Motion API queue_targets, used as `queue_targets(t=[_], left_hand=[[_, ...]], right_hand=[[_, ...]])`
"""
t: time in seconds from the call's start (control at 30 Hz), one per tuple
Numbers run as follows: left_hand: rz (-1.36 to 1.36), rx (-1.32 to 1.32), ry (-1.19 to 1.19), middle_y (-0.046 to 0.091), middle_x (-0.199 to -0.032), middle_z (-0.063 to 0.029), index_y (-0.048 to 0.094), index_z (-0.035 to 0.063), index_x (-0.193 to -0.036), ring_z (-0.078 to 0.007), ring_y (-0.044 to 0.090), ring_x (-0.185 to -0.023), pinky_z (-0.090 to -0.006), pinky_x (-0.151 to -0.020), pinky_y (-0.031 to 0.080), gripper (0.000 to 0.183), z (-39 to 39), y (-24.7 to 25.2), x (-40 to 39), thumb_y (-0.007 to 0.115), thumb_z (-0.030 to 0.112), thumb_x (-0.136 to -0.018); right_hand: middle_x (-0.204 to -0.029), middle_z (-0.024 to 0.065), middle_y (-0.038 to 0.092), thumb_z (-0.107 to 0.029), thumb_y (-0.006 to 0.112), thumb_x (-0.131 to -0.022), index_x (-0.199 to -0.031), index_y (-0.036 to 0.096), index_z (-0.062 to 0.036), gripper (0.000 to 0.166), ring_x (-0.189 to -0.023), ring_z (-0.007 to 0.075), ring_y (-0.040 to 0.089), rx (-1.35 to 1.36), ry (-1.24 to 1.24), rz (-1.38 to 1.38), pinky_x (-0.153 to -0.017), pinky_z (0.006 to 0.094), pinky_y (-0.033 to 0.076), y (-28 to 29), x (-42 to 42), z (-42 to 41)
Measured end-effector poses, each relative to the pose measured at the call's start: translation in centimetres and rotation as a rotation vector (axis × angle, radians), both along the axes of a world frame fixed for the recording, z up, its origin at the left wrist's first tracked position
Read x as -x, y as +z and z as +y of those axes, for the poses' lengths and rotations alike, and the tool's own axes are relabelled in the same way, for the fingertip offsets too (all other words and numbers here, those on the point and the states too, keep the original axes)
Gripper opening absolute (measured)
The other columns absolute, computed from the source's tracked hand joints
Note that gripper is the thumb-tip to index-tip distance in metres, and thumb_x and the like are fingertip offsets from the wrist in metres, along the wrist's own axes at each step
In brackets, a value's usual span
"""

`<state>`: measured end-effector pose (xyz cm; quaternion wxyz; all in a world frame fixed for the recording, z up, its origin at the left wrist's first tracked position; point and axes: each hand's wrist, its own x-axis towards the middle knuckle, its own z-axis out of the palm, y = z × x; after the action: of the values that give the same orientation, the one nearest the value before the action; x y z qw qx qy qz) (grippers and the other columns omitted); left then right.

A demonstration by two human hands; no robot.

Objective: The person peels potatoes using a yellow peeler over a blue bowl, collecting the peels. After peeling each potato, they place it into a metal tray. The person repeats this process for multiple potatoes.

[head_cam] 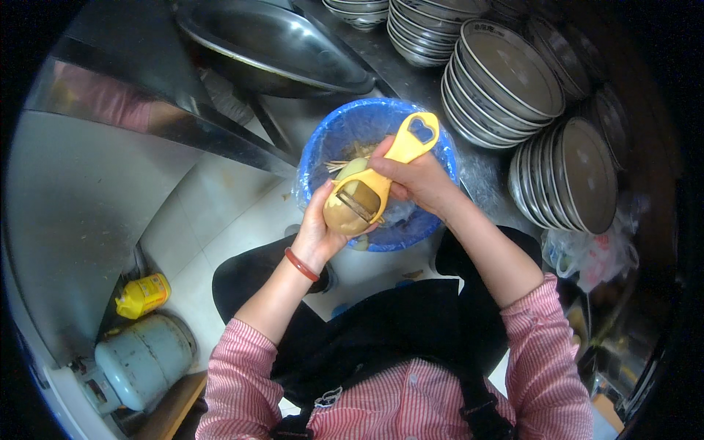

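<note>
My left hand, with a reddish bangle at its wrist, holds a partly peeled potato from below and the left side. In my right hand is a yellow plastic peeler, gripped by its handle, with the metal blade lying across the potato. Both are above a blue bin lined with clear plastic. Inside the bin lie thin sticks and some scraps, partly hidden by my hands.
Stacked bowls stand on the metal counter at the right, near a plastic bag. A large metal wok is at the upper left. A gas cylinder and a yellow container lie at the lower left.
</note>
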<state>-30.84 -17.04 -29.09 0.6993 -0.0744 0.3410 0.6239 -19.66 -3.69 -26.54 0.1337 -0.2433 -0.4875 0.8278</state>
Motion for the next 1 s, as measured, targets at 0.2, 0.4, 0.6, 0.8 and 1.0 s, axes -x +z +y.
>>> queue_targets(t=[0.2, 0.4, 0.6, 0.8, 1.0], left_hand=[[0.096, -0.083, -0.101, 0.040, -0.116, -0.0150, 0.033, 0.0107, -0.120, -0.0306, 0.044, -0.099, -0.0409, -0.077, 0.037, 0.063, -0.1, 0.3, 0.0, 0.039, 0.052, -0.073], [-0.108, -0.206, -0.031, 0.040, -0.116, -0.0176, 0.032, 0.0095, -0.121, -0.0288, 0.046, -0.094, -0.0361, -0.073, 0.039, 0.065, 0.0, 1.1, 0.3, 0.034, 0.053, -0.074], [-0.034, -0.045, 0.094, 0.040, -0.116, -0.0152, 0.034, 0.0111, -0.120, -0.0269, 0.043, -0.099, -0.0369, -0.079, 0.035, 0.060, -0.2, -0.2, 0.6, 0.031, 0.053, -0.077], [0.062, 0.002, -0.011, 0.041, -0.116, -0.0110, 0.035, 0.0137, -0.119, -0.0278, 0.040, -0.103, -0.0403, -0.084, 0.032, 0.057, -0.1, -0.6, 0.3, 0.033, 0.052, -0.077], [0.080, -0.032, -0.054, 0.040, -0.117, -0.0122, 0.034, 0.0144, -0.120, -0.0305, 0.043, -0.100, -0.0431, -0.081, 0.033, 0.062, -0.2, -0.6, -0.3, 0.036, 0.054, -0.072]], right_hand=[[-0.060, -0.0008, 0.051, -0.017, 0.059, -0.073, -0.081, 0.053, -0.0057, 0.015, -0.043, 0.0051, 0.041, 0.047, -0.307, 0.036, -0.038, 0.0164, 0.031, -2.6, 0.1, 2.0], [-0.061, 0.0046, 0.055, -0.010, 0.061, -0.068, -0.076, 0.055, -0.0025, 0.012, -0.045, 0.0082, 0.051, -1.221, -0.309, -0.258, -0.039, 0.0207, 0.039, -4.9, -1.6, 3.9], [-0.060, -0.0004, 0.053, -0.014, 0.059, -0.073, -0.077, 0.052, -0.0049, 0.012, -0.049, 0.0044, 0.048, -0.316, -0.225, -0.091, -0.041, 0.0176, 0.036, -1.4, -0.3, 3.5], [-0.061, -0.0012, 0.050, -0.014, 0.058, -0.073, -0.080, 0.053, -0.0067, 0.012, -0.043, 0.0041, 0.039, 0.001, -0.024, 0.009, -0.038, 0.0170, 0.029, -0.3, 0.2, 0.5], [-0.060, -0.0012, 0.048, -0.015, 0.057, -0.074, -0.081, 0.050, -0.0075, 0.012, -0.041, 0.0038, 0.036, 0.085, -0.076, 0.065, -0.036, 0.0169, 0.027, -1.2, 0.2, 0.7]])
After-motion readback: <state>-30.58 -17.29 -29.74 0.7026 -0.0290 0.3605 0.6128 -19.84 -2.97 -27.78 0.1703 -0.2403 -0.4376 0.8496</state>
